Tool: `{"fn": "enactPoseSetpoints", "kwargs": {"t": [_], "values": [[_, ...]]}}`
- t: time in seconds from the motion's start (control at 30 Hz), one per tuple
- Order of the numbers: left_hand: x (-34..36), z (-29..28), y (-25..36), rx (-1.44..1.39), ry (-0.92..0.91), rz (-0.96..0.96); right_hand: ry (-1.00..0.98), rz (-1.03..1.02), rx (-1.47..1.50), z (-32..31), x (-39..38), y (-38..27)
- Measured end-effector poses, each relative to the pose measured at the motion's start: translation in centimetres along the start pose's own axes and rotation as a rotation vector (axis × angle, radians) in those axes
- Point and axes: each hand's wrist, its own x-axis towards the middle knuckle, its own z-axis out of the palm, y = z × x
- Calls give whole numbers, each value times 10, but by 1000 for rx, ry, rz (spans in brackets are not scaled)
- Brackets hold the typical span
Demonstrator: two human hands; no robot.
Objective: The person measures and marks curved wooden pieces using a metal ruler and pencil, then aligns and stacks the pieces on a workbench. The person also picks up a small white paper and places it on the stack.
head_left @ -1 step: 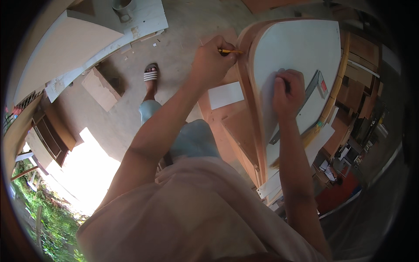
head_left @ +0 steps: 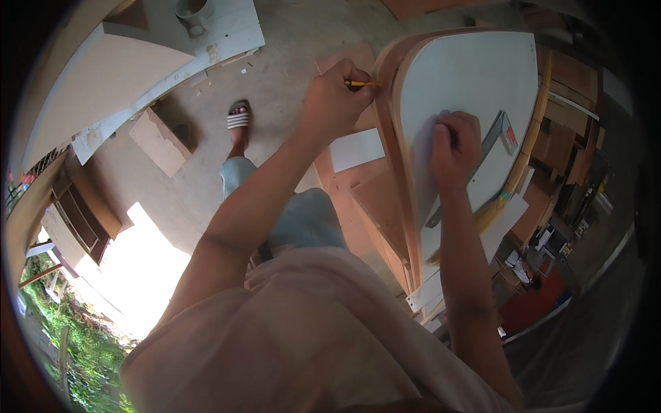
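My left hand (head_left: 341,96) is closed in a pinch on a thin yellow-orange pencil (head_left: 359,84). The pencil's tip meets the brown wooden edge (head_left: 387,82) of a large curved panel. My right hand (head_left: 457,148) rests as a loose fist on the panel's white top (head_left: 475,72). Whether its curled fingers hold anything is hidden. Just right of that hand lies a long grey flat tool (head_left: 492,141) with a red patch, partly covered by my forearm.
Brown boards and a white sheet (head_left: 357,150) lie left of the panel. A white-topped bench (head_left: 237,31) carrying a grey mug (head_left: 195,15) stands far left. A wood offcut (head_left: 160,143) is on the floor near my sandalled foot (head_left: 237,118). Stacked boards (head_left: 561,151) crowd the right side.
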Motion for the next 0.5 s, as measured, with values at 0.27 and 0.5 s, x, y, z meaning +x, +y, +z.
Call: {"fn": "enactPoseSetpoints", "kwargs": {"t": [0.27,0.5], "values": [[3,-3,1,78,-37,88,-10,64,-41,0,0,-8],[8,-6,0,55,-54,151,-29,34,-107,-1,0,-3]]}}
